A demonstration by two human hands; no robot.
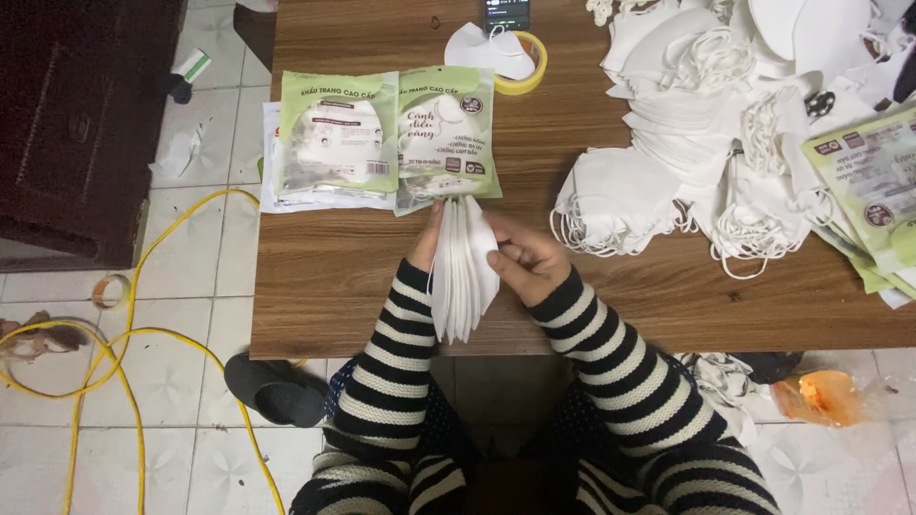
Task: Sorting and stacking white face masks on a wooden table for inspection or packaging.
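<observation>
I hold a stack of several white face masks (461, 272) upright on edge between both hands, above the near part of the wooden table (334, 277). My left hand (426, 240) presses the stack's left side, mostly hidden behind it. My right hand (525, 256) grips the right side, its fingers curled on the outermost mask. Just beyond the stack lies a green and clear packet (447, 133), its open end touching the masks' far tips. A filled packet of the same kind (336, 133) lies to its left on top of other packets.
A big heap of loose white masks (706, 114) covers the table's right side, with empty green packets (873, 186) at the right edge. A yellow tape roll (523, 59) and a phone (506, 11) sit at the far edge. A yellow cable (124, 334) and a dark slipper (277, 389) lie on the tiled floor.
</observation>
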